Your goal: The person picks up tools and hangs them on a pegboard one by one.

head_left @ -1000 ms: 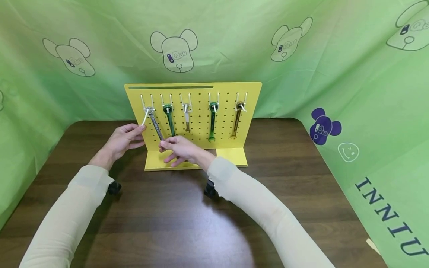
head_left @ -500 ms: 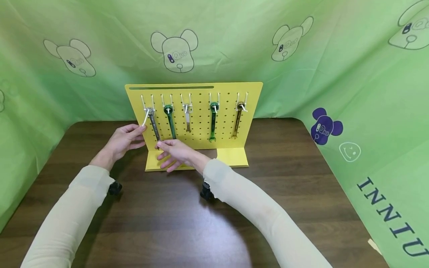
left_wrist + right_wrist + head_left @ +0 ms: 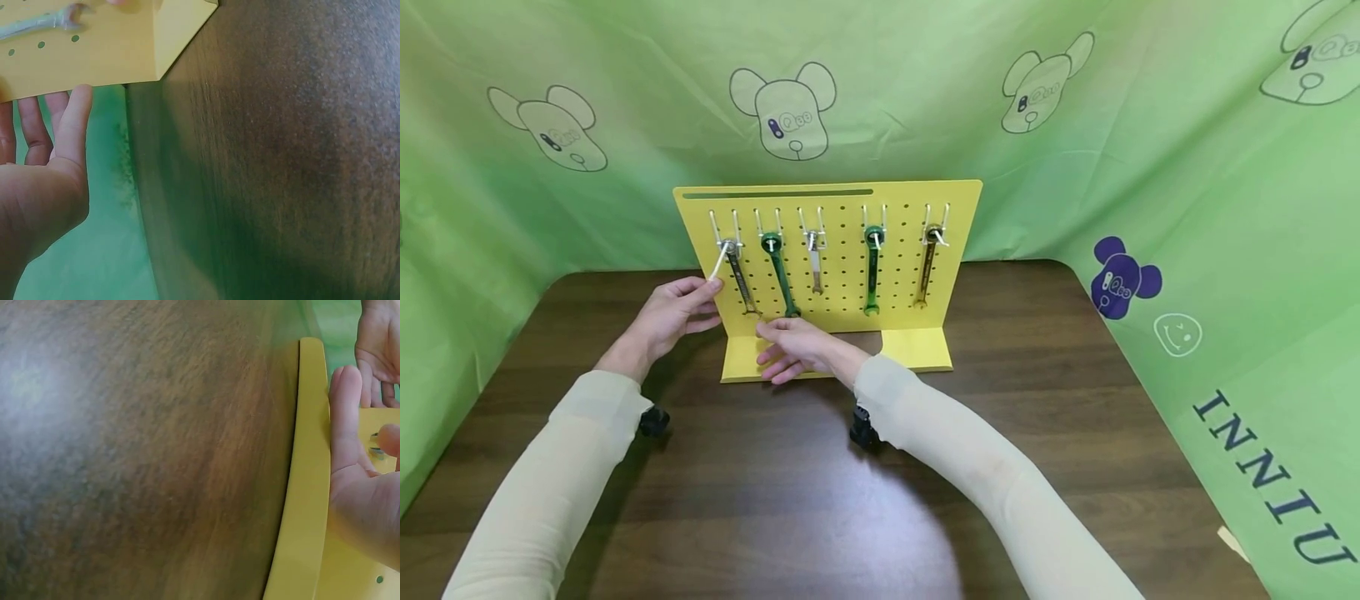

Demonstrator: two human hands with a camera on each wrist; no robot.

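A silver combination wrench (image 3: 742,283) hangs by its ring end from the leftmost white hook of a yellow pegboard (image 3: 842,325). My left hand (image 3: 662,325) holds the board's left edge, the thumb at the front and the other fingers partly hidden behind in the left wrist view. Just below the silver wrench's lower end, my right hand (image 3: 797,346) holds nothing, with its fingers loosely extended. To the right hang a green wrench (image 3: 781,275), a small silver wrench (image 3: 816,265), another green wrench (image 3: 872,271) and a bronze-coloured wrench (image 3: 927,271).
The pegboard stands upright on its yellow foot (image 3: 917,350) towards the back of a dark wooden table (image 3: 760,517). Green printed cloth (image 3: 910,108) surrounds the back and sides. White hooks jut forward from the board.
My right hand has let go of the leftmost silver wrench's lower end, which it pinched earlier, and has lowered slightly. That wrench has swung left towards the board. The left hand stays at the edge.
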